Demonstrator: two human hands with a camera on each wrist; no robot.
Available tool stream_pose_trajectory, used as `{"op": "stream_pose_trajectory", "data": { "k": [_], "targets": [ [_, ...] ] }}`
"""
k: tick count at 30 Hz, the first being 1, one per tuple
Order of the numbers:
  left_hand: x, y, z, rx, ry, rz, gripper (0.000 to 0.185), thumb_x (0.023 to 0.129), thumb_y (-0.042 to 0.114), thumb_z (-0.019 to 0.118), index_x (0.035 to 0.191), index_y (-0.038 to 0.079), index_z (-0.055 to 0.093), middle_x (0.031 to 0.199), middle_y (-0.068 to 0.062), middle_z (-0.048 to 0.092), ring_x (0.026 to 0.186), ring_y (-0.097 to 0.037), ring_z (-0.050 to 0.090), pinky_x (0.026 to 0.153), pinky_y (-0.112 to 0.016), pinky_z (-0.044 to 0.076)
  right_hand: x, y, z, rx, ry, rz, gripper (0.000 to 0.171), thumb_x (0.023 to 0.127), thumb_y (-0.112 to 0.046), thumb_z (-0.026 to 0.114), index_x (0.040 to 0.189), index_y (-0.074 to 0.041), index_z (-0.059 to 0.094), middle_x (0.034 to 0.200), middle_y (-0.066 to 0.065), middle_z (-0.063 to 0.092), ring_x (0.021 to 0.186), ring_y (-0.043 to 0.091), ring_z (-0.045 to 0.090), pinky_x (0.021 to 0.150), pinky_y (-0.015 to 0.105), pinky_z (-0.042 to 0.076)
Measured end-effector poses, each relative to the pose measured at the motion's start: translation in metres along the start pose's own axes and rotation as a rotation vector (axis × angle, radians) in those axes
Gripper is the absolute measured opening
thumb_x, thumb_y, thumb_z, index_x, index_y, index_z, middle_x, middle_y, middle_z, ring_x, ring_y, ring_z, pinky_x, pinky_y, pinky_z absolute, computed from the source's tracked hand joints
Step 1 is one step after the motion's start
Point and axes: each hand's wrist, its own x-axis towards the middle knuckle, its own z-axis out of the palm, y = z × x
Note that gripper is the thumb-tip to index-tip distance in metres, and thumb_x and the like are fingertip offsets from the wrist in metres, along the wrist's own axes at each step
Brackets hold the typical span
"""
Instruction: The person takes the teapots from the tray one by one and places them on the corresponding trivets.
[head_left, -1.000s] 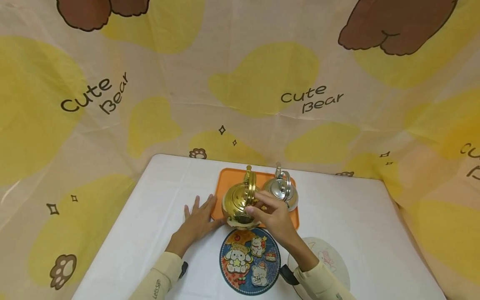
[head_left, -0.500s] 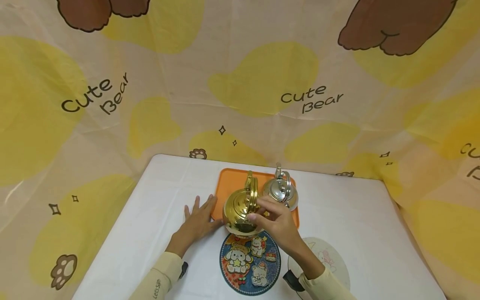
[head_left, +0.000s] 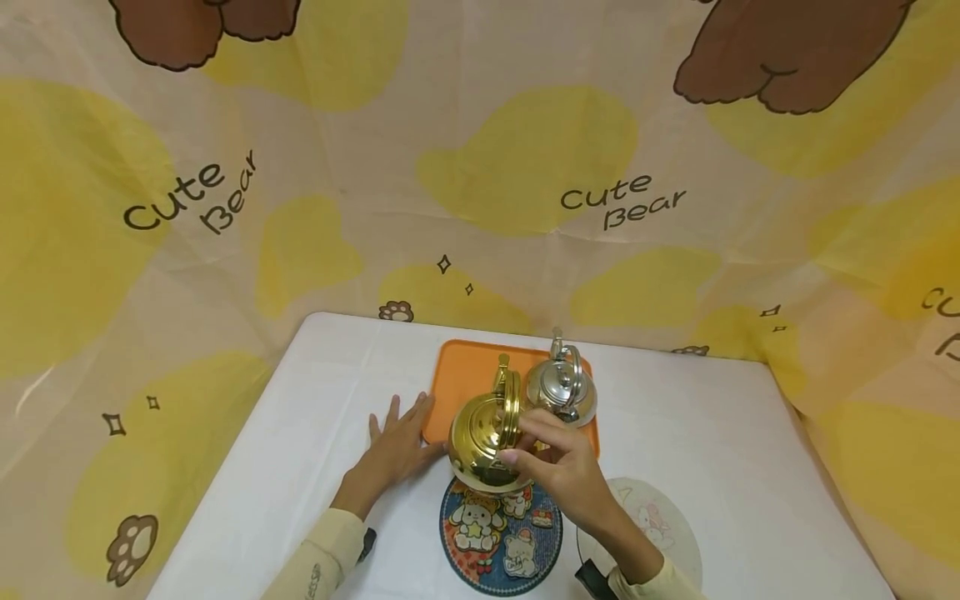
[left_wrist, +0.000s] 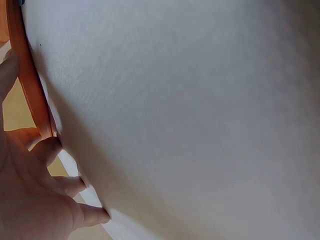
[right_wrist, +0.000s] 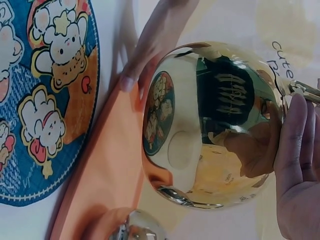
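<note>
My right hand [head_left: 534, 444] grips the handle of a shiny gold teapot [head_left: 482, 437] and holds it in the air, tilted, over the near edge of an orange tray [head_left: 463, 371] and the far edge of a round blue cartoon mat [head_left: 498, 537]. In the right wrist view the gold teapot [right_wrist: 215, 125] fills the middle, my fingers [right_wrist: 295, 165] curled round its handle at the right. My left hand [head_left: 397, 433] lies flat on the white table, fingers against the tray's left rim [left_wrist: 30, 90]. A silver teapot [head_left: 561, 387] stands on the tray's right side.
A pale round mat with a pink figure [head_left: 663, 521] lies right of the blue mat [right_wrist: 45, 100], partly under my right forearm. The white table [left_wrist: 200, 125] is bounded by a yellow bear-print cloth [head_left: 525, 167] hanging behind and at both sides.
My right hand has carried the gold teapot a little nearer to me, from over the tray toward the blue mat. The left hand has stayed in place.
</note>
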Motion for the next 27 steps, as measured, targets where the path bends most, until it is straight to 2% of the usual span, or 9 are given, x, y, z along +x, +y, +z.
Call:
{"op": "stream_pose_trajectory", "data": {
  "k": [9, 14, 27],
  "targets": [
    [-0.001, -0.001, 0.001, 0.005, -0.003, 0.0, 0.091, 0.1, 0.066, 0.058, 0.17, 0.015, 0.027, 0.175, -0.012, 0.023, 0.16, -0.054, 0.002, 0.119, -0.082, -0.002, -0.012, -0.004, 0.002, -0.019, 0.003, 0.028, 0.031, 0.097, 0.005, 0.07, 0.128, 0.002, 0.074, 0.112, 0.009, 0.067, 0.082, 0.011, 0.068, 0.057, 0.038, 0.064],
    [0.0, -0.002, 0.002, 0.003, 0.006, 0.011, 0.091, 0.1, 0.063, 0.061, 0.169, 0.015, 0.028, 0.175, -0.012, 0.024, 0.16, -0.055, 0.003, 0.118, -0.083, -0.001, -0.018, -0.006, 0.003, -0.013, -0.003, 0.032, 0.033, 0.098, 0.004, 0.07, 0.13, 0.002, 0.073, 0.116, 0.009, 0.069, 0.082, 0.013, 0.069, 0.058, 0.038, 0.064],
    [-0.001, -0.002, 0.002, 0.005, 0.006, 0.014, 0.096, 0.098, 0.068, 0.06, 0.17, 0.014, 0.027, 0.175, -0.013, 0.025, 0.159, -0.057, 0.005, 0.118, -0.084, 0.0, -0.027, -0.008, 0.006, -0.015, -0.001, 0.048, 0.035, 0.097, 0.003, 0.072, 0.132, 0.001, 0.072, 0.115, 0.008, 0.071, 0.081, 0.015, 0.069, 0.056, 0.036, 0.063]
  ]
}}
